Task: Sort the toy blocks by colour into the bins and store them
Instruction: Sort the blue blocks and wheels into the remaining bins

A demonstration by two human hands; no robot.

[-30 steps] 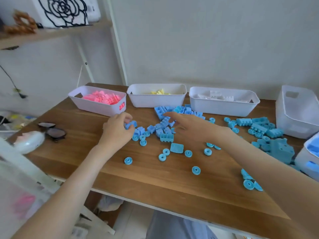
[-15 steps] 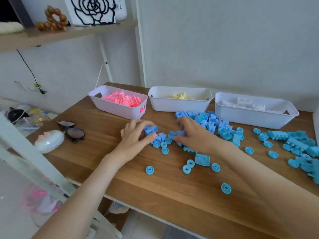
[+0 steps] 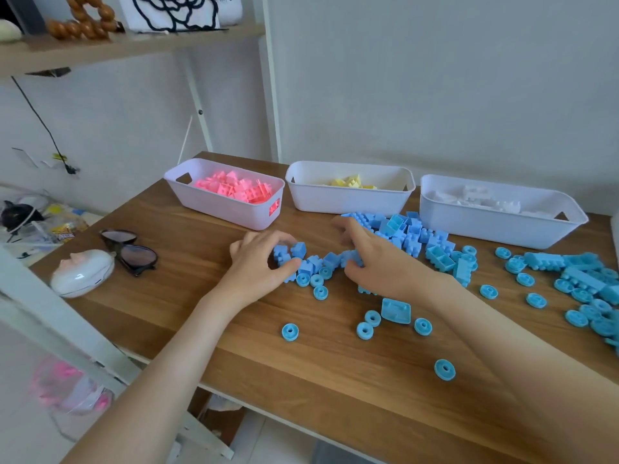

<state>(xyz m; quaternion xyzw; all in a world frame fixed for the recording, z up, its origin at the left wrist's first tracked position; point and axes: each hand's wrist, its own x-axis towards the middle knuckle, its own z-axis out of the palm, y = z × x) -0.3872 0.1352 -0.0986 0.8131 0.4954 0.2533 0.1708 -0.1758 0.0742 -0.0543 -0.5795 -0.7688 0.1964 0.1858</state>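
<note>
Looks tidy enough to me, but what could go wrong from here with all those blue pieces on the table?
The round blue wheel near the front edge of the table could be knocked off by a forearm.
The left hand grips several blue blocks at once; some may slip out when lifted.
Only a pink-block bin, yellow-block bin and white-block bin show, so blue could land in a wrong one.

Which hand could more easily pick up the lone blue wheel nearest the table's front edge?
Probably the right hand: that blue wheel lies just beside its forearm, whereas the left hand, gripping blue blocks, sits farther away.
</note>
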